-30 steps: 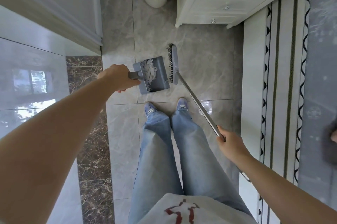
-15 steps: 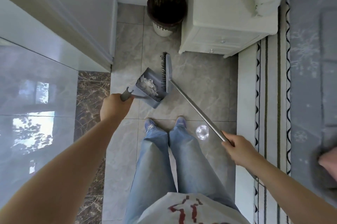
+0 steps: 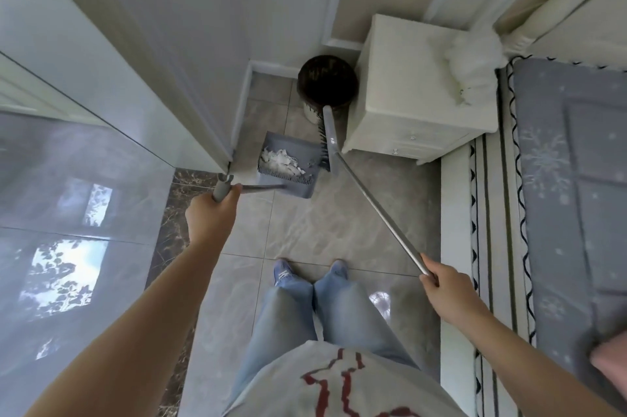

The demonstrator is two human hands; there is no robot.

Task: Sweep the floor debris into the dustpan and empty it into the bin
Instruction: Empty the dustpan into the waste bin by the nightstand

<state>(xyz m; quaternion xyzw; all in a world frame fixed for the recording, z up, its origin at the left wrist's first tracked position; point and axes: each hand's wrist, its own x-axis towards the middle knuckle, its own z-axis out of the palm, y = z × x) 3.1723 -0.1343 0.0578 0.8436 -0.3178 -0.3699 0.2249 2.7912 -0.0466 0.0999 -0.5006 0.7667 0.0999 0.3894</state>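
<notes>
Carrying the loaded dustpan (image 3: 288,162) forward, the left hand (image 3: 210,216) grips its handle while the right hand (image 3: 444,291) grips the broom (image 3: 369,203). Since a second ago the pan has drawn much nearer the bin (image 3: 327,84), now just before it; its white debris (image 3: 280,158) is ready for tipping.

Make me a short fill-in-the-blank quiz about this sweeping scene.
1. The left hand grips the handle of the ____.
2. The right hand holds the long metal handle of the ____.
3. The white debris lies inside the ____.
4. The dark bin stands beside a white ____.

Missing words: dustpan; broom; dustpan; cabinet
</notes>
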